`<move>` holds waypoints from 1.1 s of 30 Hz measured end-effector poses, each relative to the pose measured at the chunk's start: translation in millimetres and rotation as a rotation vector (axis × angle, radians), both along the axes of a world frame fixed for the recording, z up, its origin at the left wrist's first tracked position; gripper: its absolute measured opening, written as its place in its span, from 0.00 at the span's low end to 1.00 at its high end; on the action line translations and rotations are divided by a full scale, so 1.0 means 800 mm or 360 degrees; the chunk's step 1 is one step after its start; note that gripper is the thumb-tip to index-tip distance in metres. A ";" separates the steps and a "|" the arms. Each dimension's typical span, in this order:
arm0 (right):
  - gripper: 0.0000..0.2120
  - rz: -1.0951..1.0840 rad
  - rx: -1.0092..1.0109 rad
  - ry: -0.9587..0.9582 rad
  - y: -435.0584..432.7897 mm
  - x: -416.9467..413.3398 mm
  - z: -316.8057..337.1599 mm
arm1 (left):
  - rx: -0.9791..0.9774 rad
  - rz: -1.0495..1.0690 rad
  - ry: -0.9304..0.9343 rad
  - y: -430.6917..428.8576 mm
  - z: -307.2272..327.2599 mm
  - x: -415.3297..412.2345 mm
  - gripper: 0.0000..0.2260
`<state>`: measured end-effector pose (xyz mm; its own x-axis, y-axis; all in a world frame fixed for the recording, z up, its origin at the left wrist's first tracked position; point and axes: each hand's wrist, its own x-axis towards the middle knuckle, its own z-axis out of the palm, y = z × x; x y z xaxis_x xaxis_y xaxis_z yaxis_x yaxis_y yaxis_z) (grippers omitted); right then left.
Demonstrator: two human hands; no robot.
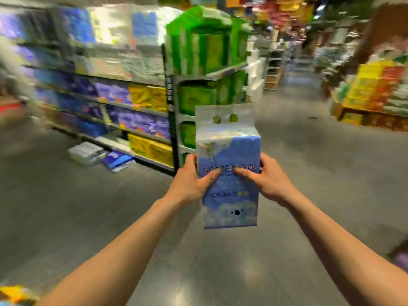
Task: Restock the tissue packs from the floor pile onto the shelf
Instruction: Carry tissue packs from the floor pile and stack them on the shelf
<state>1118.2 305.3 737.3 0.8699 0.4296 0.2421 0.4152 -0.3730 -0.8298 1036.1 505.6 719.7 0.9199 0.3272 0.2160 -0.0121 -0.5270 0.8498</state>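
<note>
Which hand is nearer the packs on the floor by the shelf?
Left. The left hand grips the held pack on its left side, toward the floor packs; the right hand grips the opposite side, farther off.

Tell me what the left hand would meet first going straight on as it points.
The left hand grips the blue tissue pack; past that, probably the green packs on the shelf end, though depth is unclear.
</note>
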 end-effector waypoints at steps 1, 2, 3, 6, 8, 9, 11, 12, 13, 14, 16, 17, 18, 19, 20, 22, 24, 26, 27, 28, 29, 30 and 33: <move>0.15 0.0090 0.0021 -0.0004 0.039 0.024 0.005 | -0.0025 0.0061 -0.0003 0.032 0.003 0.013 0.23; 0.16 0.0168 0.0022 -0.0016 0.077 0.046 0.009 | -0.0037 0.0115 -0.0015 0.066 0.006 0.025 0.23; 0.17 0.0239 0.0034 -0.0029 0.115 0.069 0.009 | -0.0035 0.0168 -0.0020 0.098 0.007 0.037 0.23; 0.19 0.0418 0.0031 -0.0042 0.228 0.131 0.005 | -0.0040 0.0314 -0.0011 0.199 0.006 0.073 0.24; 0.21 0.0516 0.0028 -0.0033 0.305 0.169 -0.002 | -0.0013 0.0412 -0.0009 0.268 0.002 0.100 0.23; 0.21 0.0561 0.0029 -0.0033 0.343 0.188 -0.005 | 0.0013 0.0449 -0.0008 0.304 -0.002 0.114 0.23; 0.20 0.0636 0.0045 -0.0044 0.419 0.226 -0.011 | 0.0053 0.0506 -0.0019 0.377 -0.006 0.146 0.22; 0.20 0.0665 0.0054 -0.0048 0.457 0.245 -0.011 | 0.0071 0.0520 -0.0018 0.414 -0.006 0.163 0.22; 0.19 0.0685 0.0063 -0.0052 0.497 0.268 -0.011 | 0.0086 0.0521 -0.0019 0.452 -0.002 0.183 0.22; 0.19 0.0694 0.0070 -0.0053 0.535 0.289 -0.007 | 0.0106 0.0517 -0.0021 0.490 0.004 0.204 0.21; 0.20 0.0681 0.0093 -0.0059 0.605 0.333 0.008 | 0.0169 0.0523 -0.0037 0.560 0.023 0.247 0.21; 0.21 0.0673 0.0109 -0.0065 0.637 0.356 0.016 | 0.0197 0.0519 -0.0046 0.593 0.034 0.270 0.21; 0.21 0.0669 0.0122 -0.0069 0.667 0.379 0.024 | 0.0215 0.0508 -0.0047 0.625 0.044 0.295 0.21; 0.20 0.0664 0.0132 -0.0069 0.696 0.405 0.031 | 0.0225 0.0499 -0.0043 0.654 0.054 0.321 0.21; 0.21 0.0659 0.0131 -0.0080 0.722 0.429 0.038 | 0.0234 0.0495 -0.0044 0.682 0.062 0.346 0.22; 0.22 0.0640 0.0113 -0.0099 0.772 0.478 0.049 | 0.0262 0.0491 -0.0061 0.734 0.071 0.398 0.23; 0.23 0.0636 0.0120 -0.0094 0.820 0.534 0.053 | 0.0280 0.0486 -0.0085 0.782 0.076 0.452 0.23; 0.26 0.0619 0.0123 -0.0111 0.866 0.589 0.055 | 0.0287 0.0471 -0.0105 0.830 0.078 0.510 0.23; 0.29 0.0604 0.0126 -0.0135 0.890 0.619 0.055 | 0.0310 0.0460 -0.0113 0.854 0.079 0.540 0.23; 0.30 0.0592 0.0126 -0.0168 0.912 0.648 0.056 | 0.0333 0.0448 -0.0122 0.878 0.081 0.570 0.23; 0.29 0.0584 0.0123 -0.0198 0.935 0.678 0.059 | 0.0346 0.0435 -0.0142 0.903 0.083 0.601 0.23; 0.26 0.0590 0.0127 -0.0227 0.959 0.708 0.064 | 0.0348 0.0420 -0.0162 0.929 0.087 0.634 0.23; 0.20 0.0561 0.0127 -0.0309 1.025 0.794 0.096 | 0.0332 0.0375 -0.0235 1.001 0.111 0.726 0.28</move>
<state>1753.2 1125.0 814.2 0.6077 0.6664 0.4320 0.6578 -0.1176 -0.7439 1616.5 1306.3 808.8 0.7783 0.4615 0.4258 0.0159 -0.6924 0.7214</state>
